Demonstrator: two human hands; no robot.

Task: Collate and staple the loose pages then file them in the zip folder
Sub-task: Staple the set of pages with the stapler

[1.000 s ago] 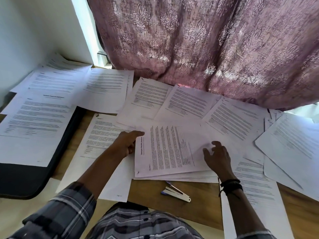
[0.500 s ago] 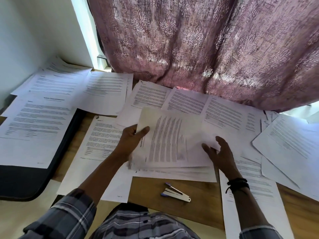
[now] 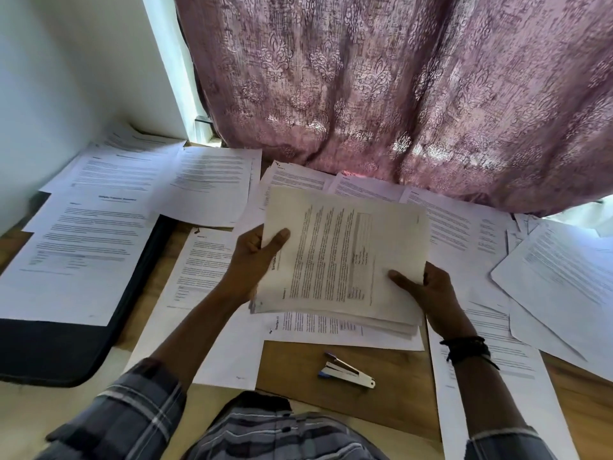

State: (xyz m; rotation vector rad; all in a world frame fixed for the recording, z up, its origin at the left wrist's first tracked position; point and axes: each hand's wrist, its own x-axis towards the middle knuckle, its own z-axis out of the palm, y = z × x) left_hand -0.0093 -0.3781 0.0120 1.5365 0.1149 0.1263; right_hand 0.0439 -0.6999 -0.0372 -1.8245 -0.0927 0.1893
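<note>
Left hand (image 3: 253, 260) and right hand (image 3: 429, 293) each grip a white printed paper stack (image 3: 345, 257) above scattered loose sheets (image 3: 464, 234), near a silver-blue metal stapler (image 3: 346, 375) and a black zip folder (image 3: 66, 350).

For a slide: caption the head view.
Left hand and right hand hold a stack of printed white pages; silver-and-blue stapler lies nearby.

Mauve damask curtain (image 3: 398, 94), plaid sleeve (image 3: 126, 416), white pages (image 3: 341, 257).

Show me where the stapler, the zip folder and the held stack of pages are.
stapler (image 3: 348, 376): head view, its metal top
zip folder (image 3: 49, 350): head view, bare dark cover
stack of pages (image 3: 341, 257): head view, top sheet
</note>
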